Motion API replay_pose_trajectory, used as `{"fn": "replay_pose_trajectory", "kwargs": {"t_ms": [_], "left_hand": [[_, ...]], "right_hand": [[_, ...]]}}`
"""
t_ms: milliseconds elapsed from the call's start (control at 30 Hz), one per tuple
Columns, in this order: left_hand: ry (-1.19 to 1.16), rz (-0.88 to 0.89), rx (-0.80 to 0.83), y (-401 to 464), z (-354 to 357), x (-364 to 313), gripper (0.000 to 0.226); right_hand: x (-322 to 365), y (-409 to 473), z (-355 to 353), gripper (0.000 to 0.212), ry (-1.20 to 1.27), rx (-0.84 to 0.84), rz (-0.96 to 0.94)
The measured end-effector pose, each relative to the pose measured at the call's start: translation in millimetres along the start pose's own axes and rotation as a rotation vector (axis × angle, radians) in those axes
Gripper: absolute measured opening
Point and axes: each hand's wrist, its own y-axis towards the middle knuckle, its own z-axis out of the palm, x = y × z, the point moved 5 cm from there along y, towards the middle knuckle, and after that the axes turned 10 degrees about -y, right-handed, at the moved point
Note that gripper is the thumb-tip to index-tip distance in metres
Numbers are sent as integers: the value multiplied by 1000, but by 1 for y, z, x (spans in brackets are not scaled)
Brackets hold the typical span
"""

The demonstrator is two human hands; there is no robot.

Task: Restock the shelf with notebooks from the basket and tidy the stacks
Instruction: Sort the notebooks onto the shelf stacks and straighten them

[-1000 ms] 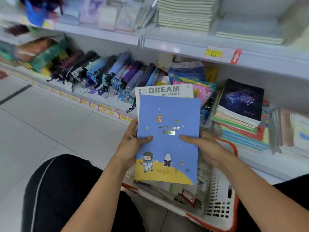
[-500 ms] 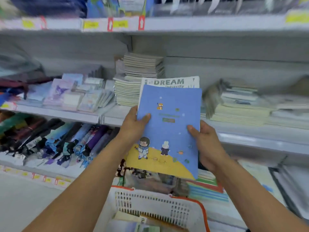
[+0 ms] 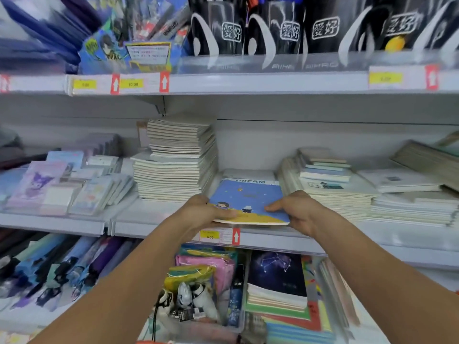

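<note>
Notebooks (image 3: 248, 199) between both hands' fingers (image 3: 273, 207).

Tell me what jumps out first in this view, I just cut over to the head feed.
Dead centre, the left hand and right hand grip a blue astronaut notebook by its near corners, laying it in the middle shelf's gap, a DREAM notebook showing beneath it. A tall pale notebook stack rises just left of it. Along the top shelf runs a row of black pen cups.
</note>
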Motion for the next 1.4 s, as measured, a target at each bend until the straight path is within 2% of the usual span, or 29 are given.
{"fn": "replay_pose_trajectory", "kwargs": {"t_ms": [100, 167, 233, 333, 433, 600, 767, 900, 1000, 1100, 1167, 1233, 1333, 1400], "left_hand": [[296, 28, 6, 13, -1, -5, 72], [448, 61, -25, 22, -1, -7, 59], [513, 69, -55, 32, -1, -6, 53], [618, 86, -126, 44, -2, -7, 58], [775, 117, -187, 55, -2, -10, 59], [996, 136, -231, 69, -2, -16, 50], [990, 217, -296, 86, -8, -8, 40], [941, 281, -333, 92, -16, -8, 39], [973, 296, -338, 94, -17, -9, 46], [961, 285, -293, 95, -18, -8, 43], [917, 287, -282, 97, -21, -7, 42], [897, 302, -281, 99, -23, -5, 35], [877, 317, -284, 98, -22, 0, 36], [828, 429, -332, 80, -21, -3, 40]], "right_hand": [[10, 4, 5, 66, -213, 109, -33], [18, 3, 14, 91, -516, 126, -17], [29, 4, 19, 94, -809, 45, -37], [42, 8, 24, 86, -979, 2, -53], [41, 15, 25, 66, -1034, 5, -68], [31, 40, 22, 44, -959, -73, -88], [21, 53, 20, 46, -957, -188, -155], [16, 53, 17, 34, -1008, -309, -221], [11, 53, 15, 38, -942, -324, -214], [5, 54, 15, 45, -833, -326, -188], [4, 50, 16, 42, -792, -348, -188], [7, 44, 15, 38, -850, -388, -206], [16, 26, 18, 28, -1137, -440, -228], [24, 7, 23, 30, -1225, -541, -355]]}}
